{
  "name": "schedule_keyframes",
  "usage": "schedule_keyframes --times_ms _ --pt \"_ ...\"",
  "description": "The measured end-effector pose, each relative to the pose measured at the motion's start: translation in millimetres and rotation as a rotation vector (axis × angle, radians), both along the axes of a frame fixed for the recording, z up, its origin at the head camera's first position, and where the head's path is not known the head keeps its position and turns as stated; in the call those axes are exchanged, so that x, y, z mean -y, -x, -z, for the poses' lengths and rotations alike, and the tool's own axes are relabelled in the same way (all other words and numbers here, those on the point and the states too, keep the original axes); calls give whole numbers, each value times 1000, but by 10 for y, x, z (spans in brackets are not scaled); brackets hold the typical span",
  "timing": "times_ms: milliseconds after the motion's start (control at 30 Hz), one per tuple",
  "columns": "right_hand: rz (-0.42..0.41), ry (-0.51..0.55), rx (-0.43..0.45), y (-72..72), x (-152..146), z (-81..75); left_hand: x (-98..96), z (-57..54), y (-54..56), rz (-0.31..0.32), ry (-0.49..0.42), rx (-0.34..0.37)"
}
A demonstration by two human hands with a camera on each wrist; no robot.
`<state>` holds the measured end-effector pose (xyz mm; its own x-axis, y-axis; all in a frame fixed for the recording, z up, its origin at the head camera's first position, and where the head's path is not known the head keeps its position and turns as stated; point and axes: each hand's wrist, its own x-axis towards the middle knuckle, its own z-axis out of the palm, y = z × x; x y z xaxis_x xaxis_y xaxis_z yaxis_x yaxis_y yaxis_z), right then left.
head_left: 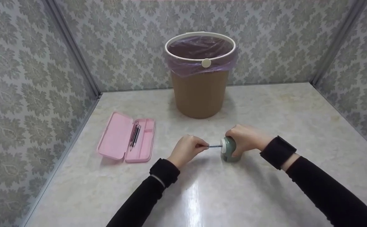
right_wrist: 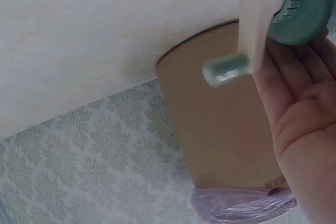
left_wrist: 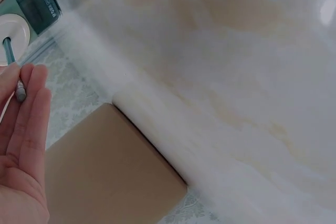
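Note:
A green crank pencil sharpener [head_left: 230, 148] stands on the table with its white front toward the left. My right hand [head_left: 245, 138] grips its body from above and behind. In the right wrist view the white crank arm [right_wrist: 257, 19] ends in a green knob [right_wrist: 226, 71], with no fingers of my right hand [right_wrist: 310, 124] on it. My left hand [head_left: 189, 148] pinches a pencil [head_left: 215, 146] near its end. The pencil's other end is inside the hole of the white front, so its tip is hidden. In the left wrist view, the left hand's fingers [left_wrist: 23, 129] hold it.
To the left, an open pink pencil case [head_left: 147, 142] lies with several pencils [head_left: 135, 135] in it. A brown waste bin [head_left: 199, 94] lined with a purple bag [head_left: 186, 67] stands behind the sharpener, near the patterned back wall [head_left: 123, 41]. Patterned panels also flank the table [head_left: 107, 195].

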<state>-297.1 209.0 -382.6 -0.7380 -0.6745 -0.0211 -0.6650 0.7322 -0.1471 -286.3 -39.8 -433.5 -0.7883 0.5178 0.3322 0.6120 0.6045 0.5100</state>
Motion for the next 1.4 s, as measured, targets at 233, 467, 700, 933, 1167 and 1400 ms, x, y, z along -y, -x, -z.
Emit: schedule_keyframes --times_ms 233,467,700,933,1167,1400 --pt "13 -9 -7 2 7 7 -16 -13 -11 -4 1 -10" --pt "29 -7 -14 -7 -13 30 -22 6 -6 -6 -5 -2" --pt "1 71 -14 -13 -92 93 -29 21 -4 -8 0 36" --pt "7 89 -16 -37 -125 112 -69 20 -46 1 18 66" --pt "6 86 -30 -63 -141 110 -266 -1 -92 7 133 -3" --pt "-14 108 -64 -71 -142 124 -449 -11 -78 -6 167 27"
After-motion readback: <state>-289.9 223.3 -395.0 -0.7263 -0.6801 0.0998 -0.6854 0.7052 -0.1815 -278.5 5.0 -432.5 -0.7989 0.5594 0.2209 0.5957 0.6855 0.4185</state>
